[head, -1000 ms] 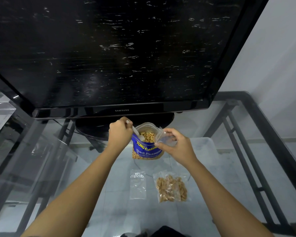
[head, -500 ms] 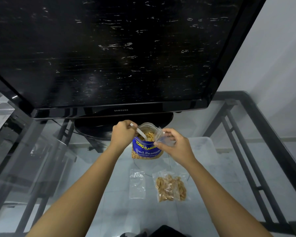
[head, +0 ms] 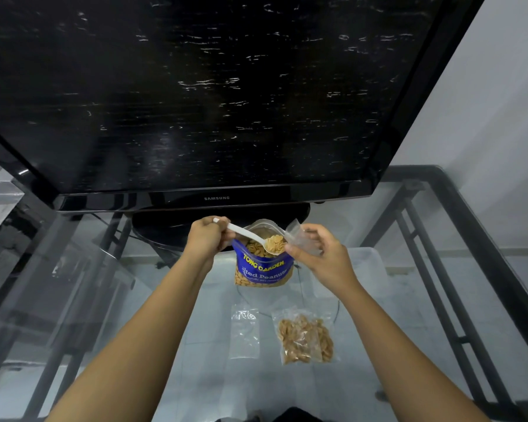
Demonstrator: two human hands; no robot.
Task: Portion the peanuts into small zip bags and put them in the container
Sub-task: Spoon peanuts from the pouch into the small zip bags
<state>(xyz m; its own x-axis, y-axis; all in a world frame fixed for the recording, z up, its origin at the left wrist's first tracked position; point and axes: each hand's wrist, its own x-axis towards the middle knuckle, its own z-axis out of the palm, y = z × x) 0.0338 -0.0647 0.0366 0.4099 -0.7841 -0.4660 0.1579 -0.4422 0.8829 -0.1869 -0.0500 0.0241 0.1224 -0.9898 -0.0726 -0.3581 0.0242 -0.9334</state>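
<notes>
Head cam, looking down: left hand is fisted round the handle of a white plastic spoon, bowl heaped w/ peanuts, poised just over the mouth of the blue foil stand-up peanut pouch. Smart spot, I'd say: anything that slides off drops back into the pouch, not onto the glass surface. Right hand pinches a small clear zip bag by thumb & fingers, mouth turned toward the spoon, right beside the bowl, prob. so the tip-in is as short as possible. Can't tell how wide that bag's mouth gapes; the plastic's too clear.

Left wrist is cocked, forearm angled in from lower left, spoon shaft slanting down to the right. Right forearm comes in from lower right, palm facing inward, fingers curled.

Nearer the body than both hands, flat on the surface: an empty clear zip bag and, just right of it, a filled clear zip bag of peanuts, waiting their turn. Pale translucent container shows under the right hand, seemingly below the glass; the filled bag isn't in it yet.
</notes>
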